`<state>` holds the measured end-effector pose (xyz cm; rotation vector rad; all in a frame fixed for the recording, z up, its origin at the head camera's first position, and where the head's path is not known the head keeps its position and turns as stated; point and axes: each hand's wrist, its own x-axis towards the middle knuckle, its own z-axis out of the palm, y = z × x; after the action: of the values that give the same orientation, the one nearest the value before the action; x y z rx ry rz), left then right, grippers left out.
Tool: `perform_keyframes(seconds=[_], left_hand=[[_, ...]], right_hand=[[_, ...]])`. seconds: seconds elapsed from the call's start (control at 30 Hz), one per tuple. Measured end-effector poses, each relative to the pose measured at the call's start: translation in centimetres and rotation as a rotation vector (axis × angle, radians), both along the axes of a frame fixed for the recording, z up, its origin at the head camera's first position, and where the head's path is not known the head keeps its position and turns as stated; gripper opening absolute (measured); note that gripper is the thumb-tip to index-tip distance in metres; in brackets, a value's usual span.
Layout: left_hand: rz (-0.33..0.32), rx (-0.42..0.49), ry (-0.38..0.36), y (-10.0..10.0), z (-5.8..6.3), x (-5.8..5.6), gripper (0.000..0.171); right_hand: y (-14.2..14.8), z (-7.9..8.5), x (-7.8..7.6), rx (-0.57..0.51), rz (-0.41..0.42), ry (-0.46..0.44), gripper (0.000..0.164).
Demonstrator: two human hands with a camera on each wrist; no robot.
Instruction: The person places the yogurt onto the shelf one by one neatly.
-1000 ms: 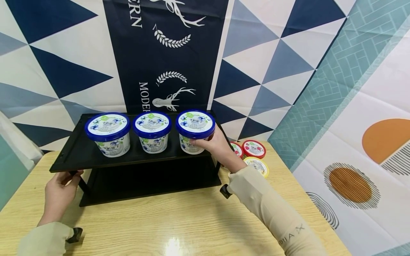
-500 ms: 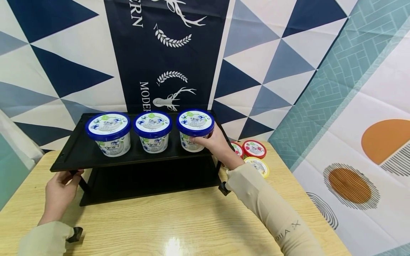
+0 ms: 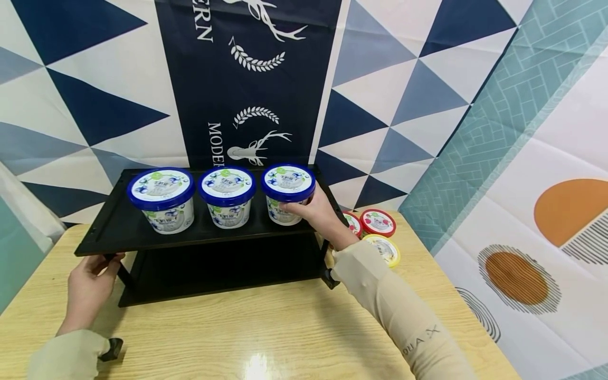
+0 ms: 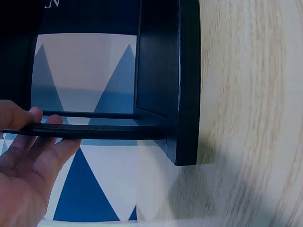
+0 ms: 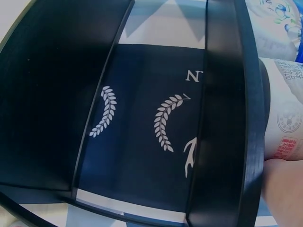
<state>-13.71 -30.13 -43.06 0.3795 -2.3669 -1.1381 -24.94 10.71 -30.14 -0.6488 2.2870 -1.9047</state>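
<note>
Pinching a slim black post, left hand: thumb on one side, fingers on the other, just below the left front corner of the upper board. Black two-tier shelf, one, standing on a pale wood-grain table. Left tub, blueberry print, blue lid, upright toward the left end of the upper board. Middle tub, same pattern, upright, a gap between the two. Right tub, same pattern, upright at the board's right end, apart from the middle one, its base seemingly on the board. Right hand, gripping this last tub from its right: thumb across the front below the lid, remaining fingers hidden behind. Red-lidded tubs, two, on the table right of the shelf, one partly covered. Yellow-lidded tub, one, just in front of them, partly behind the right sleeve.
</note>
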Motion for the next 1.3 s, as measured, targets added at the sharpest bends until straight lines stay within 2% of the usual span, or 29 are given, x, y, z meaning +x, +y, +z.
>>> perform_keyframes(seconds=[0.27,0.8,1.3], left_hand=[[-0.004,-0.002,0.014,-0.1,0.0,0.0,0.022],[-0.012,-0.012,0.040,0.0,0.1,0.0,0.016],[0.007,-0.013,0.006,-0.1,0.0,-0.1,0.019]], right_hand=[[-0.1,-0.3,-0.4,0.007,-0.019,0.003,0.075],[-0.4,-0.3,-0.8,-0.006,0.000,0.003,0.076],[-0.6,-0.2,-1.3,-0.009,0.023,-0.035,0.077]])
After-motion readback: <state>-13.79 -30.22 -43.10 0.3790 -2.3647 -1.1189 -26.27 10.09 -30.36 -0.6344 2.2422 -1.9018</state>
